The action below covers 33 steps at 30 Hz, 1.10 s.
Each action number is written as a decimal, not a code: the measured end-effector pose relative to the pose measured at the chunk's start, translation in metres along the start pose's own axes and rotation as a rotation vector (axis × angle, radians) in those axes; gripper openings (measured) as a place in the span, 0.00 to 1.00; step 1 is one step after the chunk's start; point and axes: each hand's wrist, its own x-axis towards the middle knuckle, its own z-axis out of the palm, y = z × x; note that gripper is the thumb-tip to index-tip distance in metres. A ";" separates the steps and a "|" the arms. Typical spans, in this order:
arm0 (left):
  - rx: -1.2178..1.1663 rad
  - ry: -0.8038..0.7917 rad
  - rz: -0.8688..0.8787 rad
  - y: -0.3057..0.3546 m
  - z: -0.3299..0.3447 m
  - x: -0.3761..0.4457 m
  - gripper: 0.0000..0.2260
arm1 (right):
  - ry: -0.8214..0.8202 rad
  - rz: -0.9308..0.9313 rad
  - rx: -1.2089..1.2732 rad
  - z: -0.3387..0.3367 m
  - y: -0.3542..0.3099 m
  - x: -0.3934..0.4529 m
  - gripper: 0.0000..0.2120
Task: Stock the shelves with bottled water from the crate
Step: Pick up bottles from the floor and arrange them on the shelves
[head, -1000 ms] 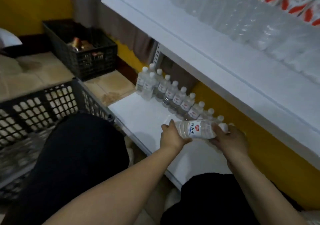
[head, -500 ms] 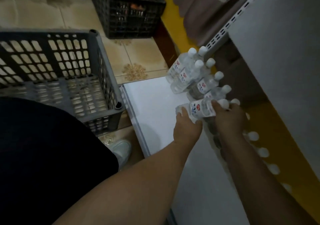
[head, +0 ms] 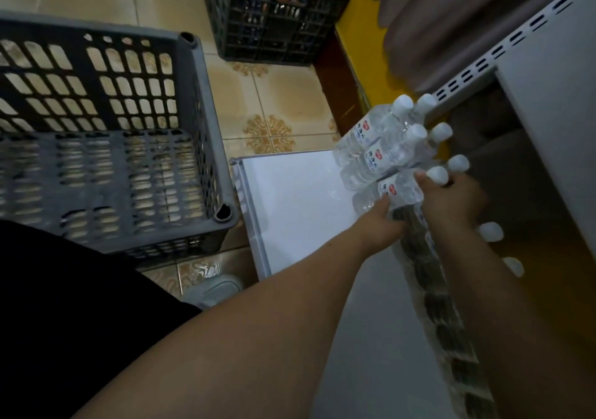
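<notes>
A clear water bottle (head: 398,191) with a white cap and a red-marked label is held by both hands over the low white shelf (head: 290,205). My left hand (head: 383,225) grips its base end. My right hand (head: 451,202) wraps its neck end near the cap. It touches the standing bottles (head: 380,147) at the shelf's far end, which form a row running back along the shelf's rear edge. The grey slotted crate (head: 106,147) stands on the floor to the left; I see no bottles in the part that shows.
A black crate (head: 274,21) with mixed goods sits on the tiled floor beyond. An upper white shelf (head: 554,102) overhangs on the right, with a slotted upright beside it. My dark-clothed knee fills the lower left, a pale shoe by the shelf corner.
The camera has tilted down and closer. Both hands carried the bottle toward the far end of the shelf, against the standing bottles, and it now tilts more upright.
</notes>
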 end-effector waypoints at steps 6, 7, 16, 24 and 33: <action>-0.023 -0.063 -0.043 0.000 -0.010 0.007 0.33 | -0.009 -0.029 0.050 0.006 -0.001 0.006 0.14; -0.020 -0.058 -0.045 -0.001 -0.011 0.007 0.34 | -0.007 -0.026 0.045 0.006 0.000 0.007 0.13; 0.148 -0.077 -0.145 -0.008 -0.012 0.011 0.36 | 0.039 -0.048 -0.025 0.003 0.002 0.008 0.15; 0.482 -0.041 -0.102 0.005 -0.003 -0.015 0.31 | -0.084 -0.063 -0.034 -0.022 -0.002 -0.015 0.20; 1.153 -0.032 0.111 0.029 0.011 -0.130 0.30 | -0.101 -0.152 0.019 -0.121 -0.026 -0.107 0.25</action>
